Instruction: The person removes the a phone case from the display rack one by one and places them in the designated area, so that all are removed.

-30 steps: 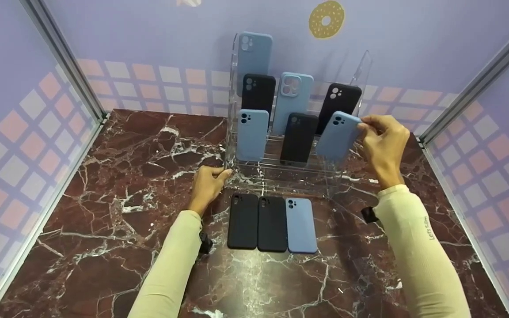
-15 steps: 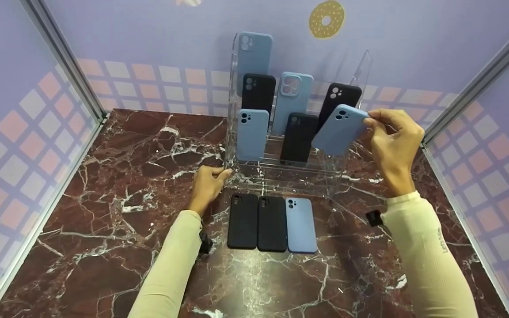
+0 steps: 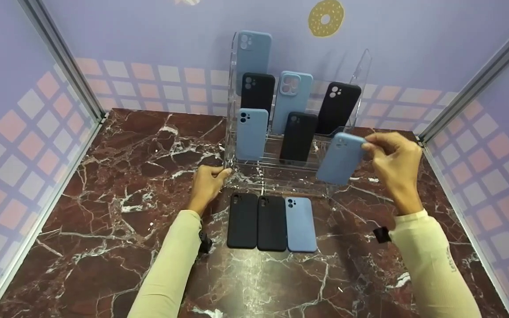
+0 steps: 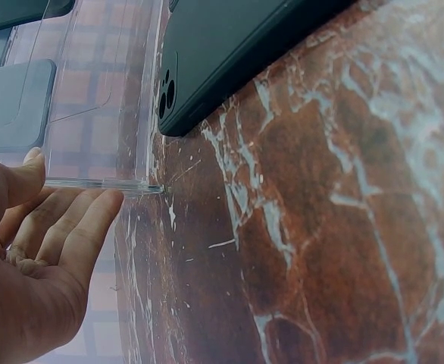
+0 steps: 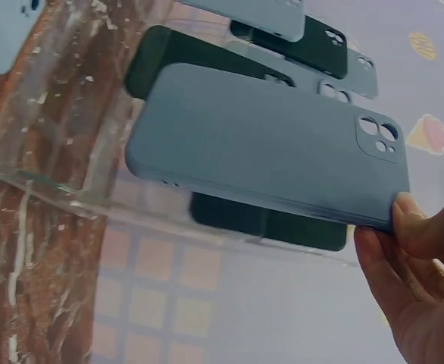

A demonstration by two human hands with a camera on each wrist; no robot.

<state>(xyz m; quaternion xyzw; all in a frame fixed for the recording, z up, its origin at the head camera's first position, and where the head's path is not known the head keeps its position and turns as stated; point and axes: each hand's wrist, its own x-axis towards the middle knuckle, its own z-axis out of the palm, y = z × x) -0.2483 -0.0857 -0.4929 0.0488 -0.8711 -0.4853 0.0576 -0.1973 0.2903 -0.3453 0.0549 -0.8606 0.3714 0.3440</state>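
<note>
A blue phone case hangs tilted in front of the right end of a clear acrylic stand. My right hand pinches it by its upper right corner, thumb on one face; the right wrist view shows the same pinch near the camera cutouts. At the stand's lower left front corner, my left hand grips the clear side panel between thumb and fingers. In the stand's front row are a blue phone case and a black phone case. Behind the held case, a black phone case leans in the middle row.
Higher on the stand are another black case, a light blue case and a blue case. Two black cases and a blue case lie flat side by side on the marbled table. Panels enclose the table.
My right hand first lifted the blue phone case up and right off the stand's front row, then lowered it toward the front. My left hand has stayed on the stand.
</note>
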